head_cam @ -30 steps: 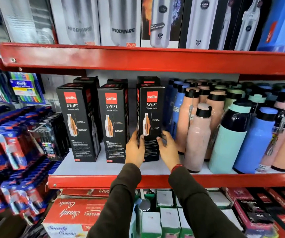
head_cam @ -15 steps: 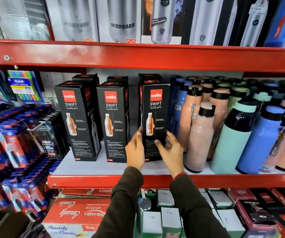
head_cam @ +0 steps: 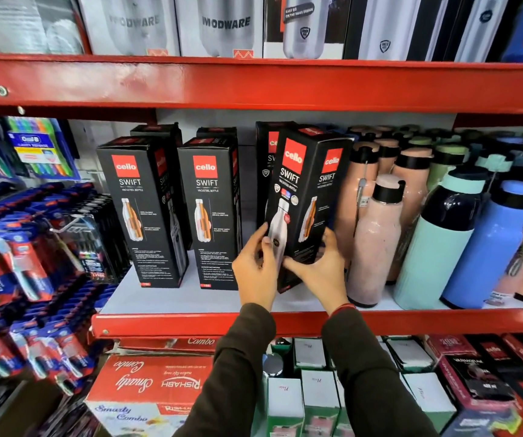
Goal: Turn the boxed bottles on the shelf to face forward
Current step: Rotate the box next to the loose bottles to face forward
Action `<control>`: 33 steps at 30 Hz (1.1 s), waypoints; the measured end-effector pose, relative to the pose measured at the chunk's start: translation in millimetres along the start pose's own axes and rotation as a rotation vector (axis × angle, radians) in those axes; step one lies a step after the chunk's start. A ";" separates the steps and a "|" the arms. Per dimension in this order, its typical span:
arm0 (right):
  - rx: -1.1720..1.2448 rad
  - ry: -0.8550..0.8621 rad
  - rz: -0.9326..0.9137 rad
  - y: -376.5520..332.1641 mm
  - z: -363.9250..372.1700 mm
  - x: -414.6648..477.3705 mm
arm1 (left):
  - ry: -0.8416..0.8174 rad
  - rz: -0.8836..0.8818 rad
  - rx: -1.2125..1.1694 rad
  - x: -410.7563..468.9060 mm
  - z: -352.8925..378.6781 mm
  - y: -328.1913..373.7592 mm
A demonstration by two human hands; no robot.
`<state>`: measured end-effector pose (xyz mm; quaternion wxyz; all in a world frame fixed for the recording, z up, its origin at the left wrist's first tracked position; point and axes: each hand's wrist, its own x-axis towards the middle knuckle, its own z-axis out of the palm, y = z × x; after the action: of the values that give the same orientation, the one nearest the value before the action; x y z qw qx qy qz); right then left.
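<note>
Three black Cello Swift bottle boxes stand in the front row of the middle shelf (head_cam: pixel 190 302). The left box (head_cam: pixel 142 209) and the middle box (head_cam: pixel 213 212) stand upright, showing panels with small text. The right box (head_cam: pixel 304 197) is tilted and turned at an angle, so two of its faces show. My left hand (head_cam: pixel 255 269) grips its lower left side. My right hand (head_cam: pixel 320 271) holds its lower right edge, thumb across the front. More black boxes (head_cam: pixel 268 152) stand behind the front row.
Loose pink, mint and blue bottles (head_cam: pixel 377 241) crowd the shelf right beside the held box. A red shelf beam (head_cam: pixel 254 83) hangs overhead. Toothbrush packs (head_cam: pixel 17 257) hang at the left. Boxes fill the shelf below (head_cam: pixel 153 389).
The right box has been lifted, tilted and rotated; a second face with a steel bottle picture has come into view. Both hands moved with it.
</note>
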<state>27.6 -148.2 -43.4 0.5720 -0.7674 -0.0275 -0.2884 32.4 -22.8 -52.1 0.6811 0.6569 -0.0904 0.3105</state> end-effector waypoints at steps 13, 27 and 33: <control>0.063 -0.362 0.018 6.9 -6.7 12.8 | -0.270 -0.138 -0.037 11.9 -15.1 -17.3; -0.049 -0.329 0.052 21.3 2.5 22.0 | -0.162 -0.129 0.168 10.3 -5.5 -27.5; -0.063 -0.292 0.040 24.0 3.2 18.8 | -0.152 -0.138 0.165 7.2 -3.9 -26.8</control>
<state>53.5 -158.9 -55.8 0.5431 -0.8192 -0.0857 -0.1630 51.4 -15.4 -71.2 0.6355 0.7372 -0.0702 0.2185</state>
